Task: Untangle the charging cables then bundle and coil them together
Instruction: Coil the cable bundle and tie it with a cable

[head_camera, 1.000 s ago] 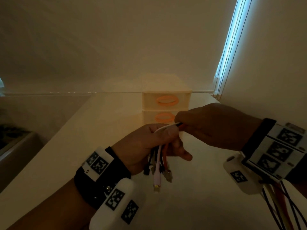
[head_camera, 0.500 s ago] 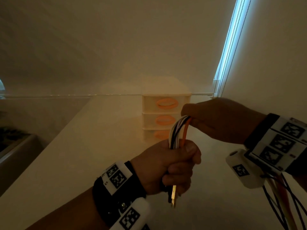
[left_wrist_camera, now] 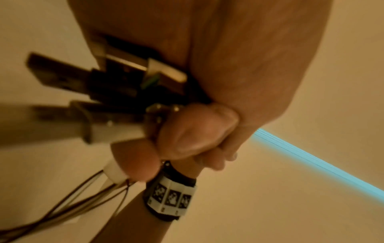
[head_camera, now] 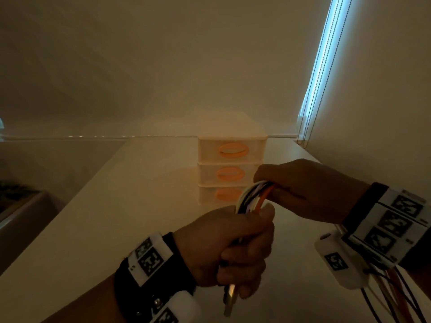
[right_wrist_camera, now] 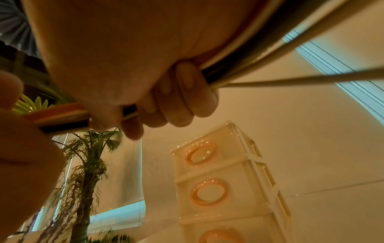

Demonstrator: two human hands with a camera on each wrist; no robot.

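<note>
While both hands (head_camera: 233,248) grip, cables (head_camera: 253,197) arc upward, plugs (head_camera: 229,301) pointing down

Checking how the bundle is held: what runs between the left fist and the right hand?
In the head view, a short arc of gathered cables, white, black and orange, spans from the left hand to the right hand.

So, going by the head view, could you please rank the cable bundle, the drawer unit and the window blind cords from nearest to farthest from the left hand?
1. Cable bundle: gripped in the left hand, rising from the fist.
2. Drawer unit: on the table, just behind the hands.
3. Window blind cords: far upper right, by the wall.
</note>
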